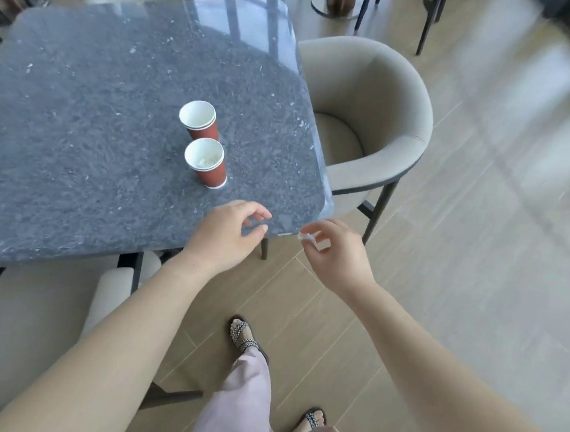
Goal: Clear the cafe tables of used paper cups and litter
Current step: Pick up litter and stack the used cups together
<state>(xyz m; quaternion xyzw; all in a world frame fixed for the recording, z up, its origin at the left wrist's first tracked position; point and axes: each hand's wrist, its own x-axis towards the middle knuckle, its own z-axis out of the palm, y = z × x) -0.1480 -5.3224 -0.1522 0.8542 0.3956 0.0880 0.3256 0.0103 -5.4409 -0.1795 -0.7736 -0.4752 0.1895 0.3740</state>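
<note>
Two red paper cups stand upright on the dark grey stone table [80,127], near its right edge. The far cup [201,120] looks like two cups nested together. The near cup [208,163] has crumpled white paper inside. My left hand [228,233] hovers over the table's near right corner with fingers loosely curled and nothing in them. My right hand [335,253] is just off that corner, above the floor, and pinches a small scrap of white paper [309,238] between thumb and fingers.
A beige tub chair [384,121] stands at the table's right side, another beige chair [43,327] at the near left. More chair legs and a round table base [335,3] are at the back. Wood-look floor [478,229] opens to the right.
</note>
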